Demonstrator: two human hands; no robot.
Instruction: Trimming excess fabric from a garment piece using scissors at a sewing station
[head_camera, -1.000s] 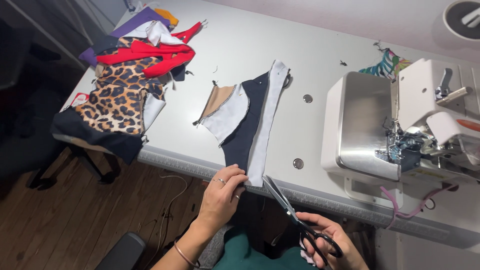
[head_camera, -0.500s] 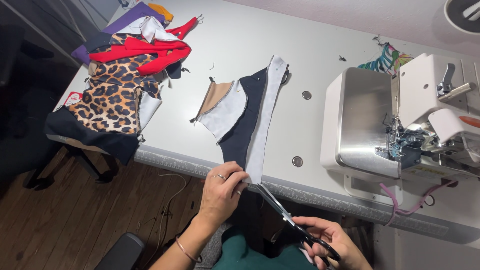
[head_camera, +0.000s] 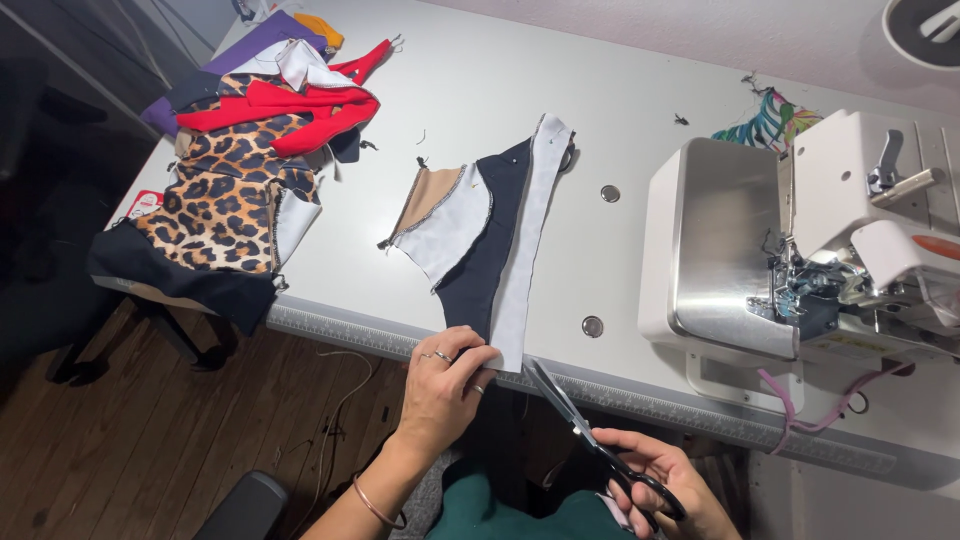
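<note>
My left hand (head_camera: 443, 385) pinches the navy-and-white sewn fabric piece (head_camera: 497, 250); right hand (head_camera: 655, 485) grips black-handled scissors (head_camera: 585, 435), blades parted just beside those fingers (head_camera: 470, 362). Risk: nicked fingertips or a crooked cut.

Centre: I see the fabric piece (head_camera: 487, 240) lying on the worktop (head_camera: 640, 90), its near end at the front edge.
Left: a heap of garments (head_camera: 235, 170) overhangs the worktop's left corner.
Right: the sewing machine (head_camera: 800, 250) stands on the worktop.
Front: my left hand (head_camera: 445, 385) pinches the fabric piece's near end; scissors (head_camera: 585, 430) in my right hand (head_camera: 665, 490) lie just right of it.
</note>
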